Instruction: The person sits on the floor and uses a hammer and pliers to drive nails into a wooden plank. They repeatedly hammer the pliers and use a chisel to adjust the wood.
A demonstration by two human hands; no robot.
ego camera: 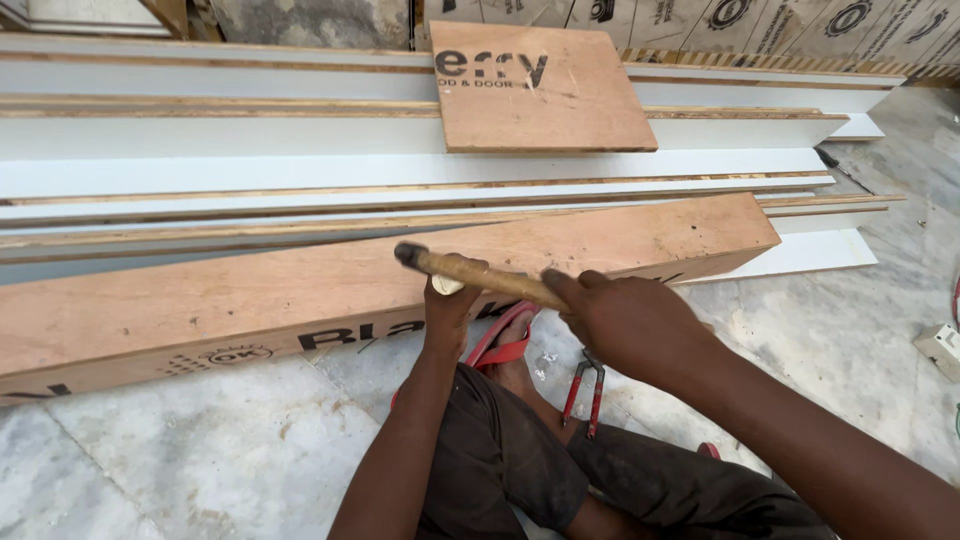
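A: Nearest the cam: dark trousers (520, 470) on bent legs, a foot in a red sandal (505, 345) on the marble floor (200, 450). Red-handled pincers (585, 392) are laid on the floor just beside the foot.

B: And the hands?

A: Right hand (635, 325) is closed round the near end of a wooden hammer handle (480, 275); the dark head (408, 254) is pointed left, held just above the long plywood board (400, 275). Left hand (450, 305) is set against the board's near edge under the handle, fingers pinched on sth small and pale, too small to be identified.

B: Risk from here?

A: Left-hand fingers are placed close under the hammer, so a mis-aimed blow could be landed on them. The board is rested tilted on the stack, so it could be shifted by a hit. Pincers could be stepped on.

B: Farther out?

A: White laminated strips (300, 170) are stacked across the scene behind the board; a small plywood panel (540, 90) is laid on top, far centre. A white box (940, 345) is seen at the right edge.
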